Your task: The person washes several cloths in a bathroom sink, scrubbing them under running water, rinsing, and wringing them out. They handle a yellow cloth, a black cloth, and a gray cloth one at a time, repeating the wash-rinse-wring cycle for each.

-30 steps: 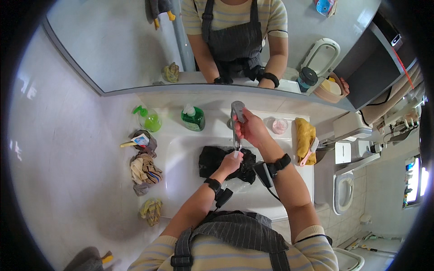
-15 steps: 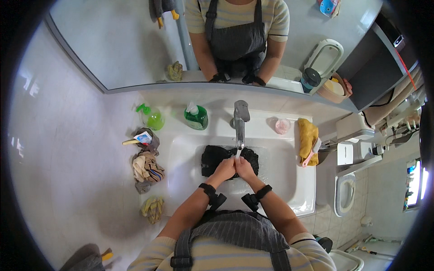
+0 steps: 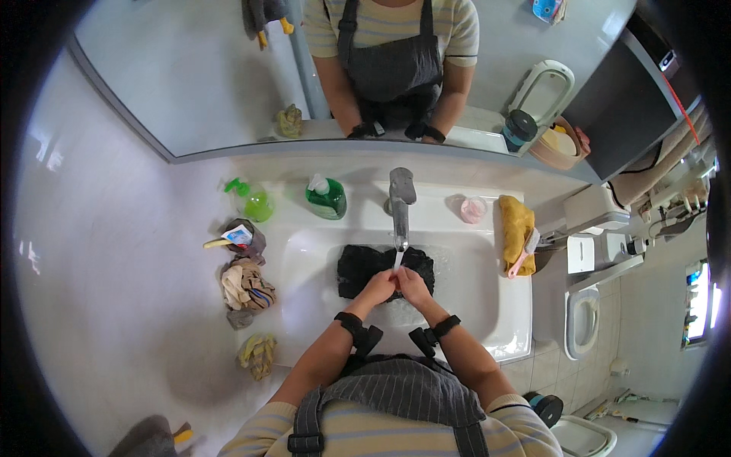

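My left hand (image 3: 378,287) and my right hand (image 3: 413,286) meet under the chrome tap (image 3: 401,202), with a thin stream of water falling onto them. Their fingers are curled in and pressed together; whatever lies between them, if anything, is hidden. Right beneath and around the hands spreads a wet black cloth (image 3: 355,271), lying in shallow water on the bottom of the white sink (image 3: 464,324). Whether the fingers grip part of this cloth cannot be made out. Both wrists wear black straps.
Behind the sink stand a light green pump bottle (image 3: 259,206), a dark green bottle (image 3: 326,199) and a pink cup (image 3: 473,209). Crumpled cloths (image 3: 247,286) lie along the left edge. On the right rim rest a yellow cloth (image 3: 515,225) and a pink-handled brush (image 3: 522,263).
The hands stay together under the running tap, with only a slight shift of the fingers. The whole view has moved a little; the black cloth lies as before.
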### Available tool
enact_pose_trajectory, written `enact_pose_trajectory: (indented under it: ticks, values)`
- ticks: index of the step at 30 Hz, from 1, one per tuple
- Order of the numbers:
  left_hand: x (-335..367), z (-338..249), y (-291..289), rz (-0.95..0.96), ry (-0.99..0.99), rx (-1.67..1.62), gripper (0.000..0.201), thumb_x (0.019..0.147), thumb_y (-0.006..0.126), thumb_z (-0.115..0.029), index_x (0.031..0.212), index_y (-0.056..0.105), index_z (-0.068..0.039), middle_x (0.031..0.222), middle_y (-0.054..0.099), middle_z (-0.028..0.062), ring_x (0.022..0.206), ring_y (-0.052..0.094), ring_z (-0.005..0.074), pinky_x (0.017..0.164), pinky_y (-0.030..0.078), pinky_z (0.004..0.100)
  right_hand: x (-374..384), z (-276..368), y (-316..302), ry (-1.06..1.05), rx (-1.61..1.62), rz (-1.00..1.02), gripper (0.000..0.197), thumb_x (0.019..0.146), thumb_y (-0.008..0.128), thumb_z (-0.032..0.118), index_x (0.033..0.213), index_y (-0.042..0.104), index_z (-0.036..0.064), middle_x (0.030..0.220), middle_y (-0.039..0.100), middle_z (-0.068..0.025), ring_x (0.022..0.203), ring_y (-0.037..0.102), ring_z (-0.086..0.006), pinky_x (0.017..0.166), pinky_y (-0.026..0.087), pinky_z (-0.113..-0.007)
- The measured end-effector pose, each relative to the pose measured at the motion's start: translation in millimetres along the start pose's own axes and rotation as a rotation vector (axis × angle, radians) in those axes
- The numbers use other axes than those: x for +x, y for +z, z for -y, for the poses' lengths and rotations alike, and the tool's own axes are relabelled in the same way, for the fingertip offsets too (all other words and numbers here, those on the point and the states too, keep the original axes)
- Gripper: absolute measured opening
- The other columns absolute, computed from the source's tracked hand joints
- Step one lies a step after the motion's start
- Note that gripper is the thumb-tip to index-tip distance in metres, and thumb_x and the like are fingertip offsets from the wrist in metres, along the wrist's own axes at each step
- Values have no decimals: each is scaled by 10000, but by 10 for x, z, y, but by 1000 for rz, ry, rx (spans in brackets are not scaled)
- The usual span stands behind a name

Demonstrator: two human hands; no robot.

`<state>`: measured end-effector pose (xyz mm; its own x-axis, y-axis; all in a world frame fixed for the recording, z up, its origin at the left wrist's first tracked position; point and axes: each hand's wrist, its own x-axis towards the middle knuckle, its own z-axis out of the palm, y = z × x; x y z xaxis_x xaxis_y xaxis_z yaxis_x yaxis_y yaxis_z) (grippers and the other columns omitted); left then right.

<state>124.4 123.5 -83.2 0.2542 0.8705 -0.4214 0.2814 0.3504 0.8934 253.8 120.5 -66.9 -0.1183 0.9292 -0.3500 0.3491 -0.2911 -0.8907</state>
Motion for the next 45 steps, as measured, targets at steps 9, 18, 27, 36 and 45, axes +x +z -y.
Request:
enact_pose_trajectory:
  ticks: [9,18,27,36,45]
  values:
    - [-174,380,-295,120,-383,-709,304,942,442,-253,1165,549,-77,1083,621,70,985,585,177,851,453,294,-152,-606,-24,186,74,233,307,920,482,233,1092,574,-5,918,632,-79,820,601,-159,735,483,-294]
    - [-165,687,-316,-14,-410,-738,301,915,469,-241,1191,491,-122,1179,578,88,1046,549,186,893,409,297,-339,-937,-145,165,-57,315,319,890,506,289,1021,585,9,827,619,-109,754,591,-223,719,466,-337]
    - [-59,836,-38,-173,-314,-522,321,821,571,-155,1116,459,-90,860,528,31,784,501,133,700,409,280,-498,-931,-231,73,-149,350,348,912,479,310,1051,569,4,847,616,-105,764,585,-221,720,471,-339]
    - [-308,394,-72,-133,-488,-441,323,840,562,-211,1137,457,-142,933,552,17,874,532,150,759,433,301,-321,-353,-693,-105,-242,412,265,934,461,150,1136,542,0,984,621,-81,933,584,-165,824,471,-298]
    - [-59,224,-362,-275,-21,177,204,840,537,-177,1026,534,-92,1016,565,63,932,562,256,796,456,433,12,1856,-1031,-852,-475,-228,387,920,485,225,1251,438,30,1233,542,-128,1179,463,-330,989,357,-413]
